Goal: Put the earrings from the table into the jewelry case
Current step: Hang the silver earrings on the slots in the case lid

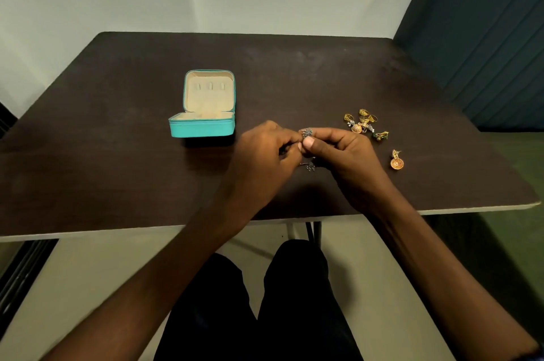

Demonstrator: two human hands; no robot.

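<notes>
A turquoise jewelry case (pixel 203 128) stands open on the dark table (pixel 117 154), its cream lid upright. To its right, above the table, my right hand (pixel 344 160) pinches a small dark silver earring (pixel 307 133) between thumb and forefinger. My left hand (pixel 265 154) meets it with curled fingers at the same earring; its fingertips are hidden. A thin dark piece (pixel 309 166) dangles below the hands. A cluster of gold earrings (pixel 363 122) lies further right, and a single gold jhumka earring (pixel 397 161) lies nearer me.
A dark teal padded seat back (pixel 485 36) rises behind the table's right corner. A pale wall stands behind the table. The table's front edge (pixel 147 232) runs just below my forearms, with my legs underneath.
</notes>
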